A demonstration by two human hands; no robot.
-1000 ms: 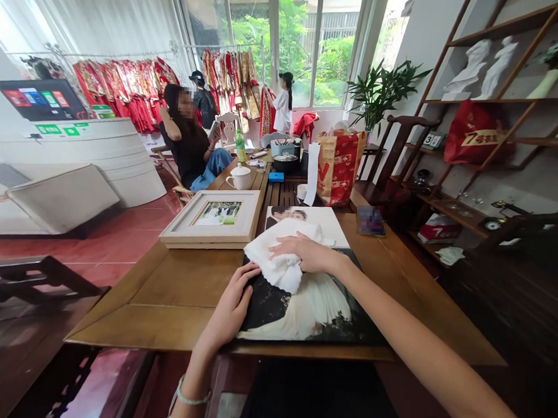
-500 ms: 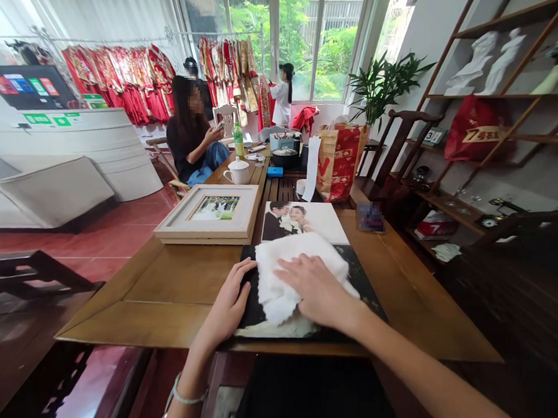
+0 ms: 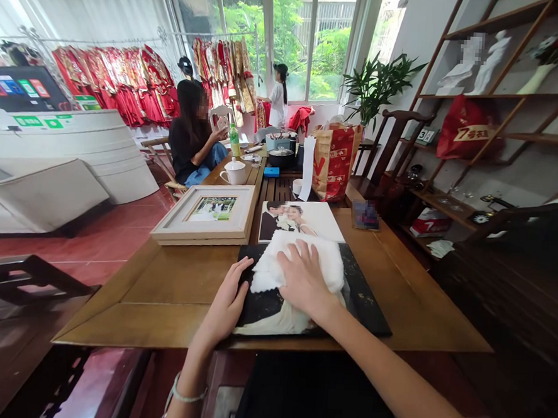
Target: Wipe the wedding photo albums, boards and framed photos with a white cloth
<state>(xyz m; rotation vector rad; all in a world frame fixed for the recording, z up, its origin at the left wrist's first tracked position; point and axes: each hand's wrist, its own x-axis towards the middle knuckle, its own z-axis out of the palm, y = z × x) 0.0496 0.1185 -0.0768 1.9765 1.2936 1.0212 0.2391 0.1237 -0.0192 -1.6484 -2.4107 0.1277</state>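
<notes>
A dark panel with a pale, dress-like shape along its near part, seemingly a large photo print (image 3: 365, 299), lies flat at the front of the wooden table. On top of it is a fluffy white cloth (image 3: 330, 259). My right hand (image 3: 306, 277) presses down on this cloth, fingers spread and lying flat. At the panel's left edge rests my left hand (image 3: 226, 297), its fingers stretched out and apart from the cloth. Just beyond the cloth lies a white-backed photo print (image 3: 325, 221) of two people. The cloth hides the middle of the dark panel.
White picture frames (image 3: 164, 232) are stacked on the left of the wooden table (image 3: 151, 289). Farther back stand a lidded white cup (image 3: 234, 173), a paper bag (image 3: 336, 162) and a green bottle (image 3: 234, 142). A person (image 3: 193, 134) sits at the table's far left side.
My right hand and the cloth have slid away from me over the panel, uncovering more of its pale near part. My left hand stays at the edge. The view has shifted slightly.
</notes>
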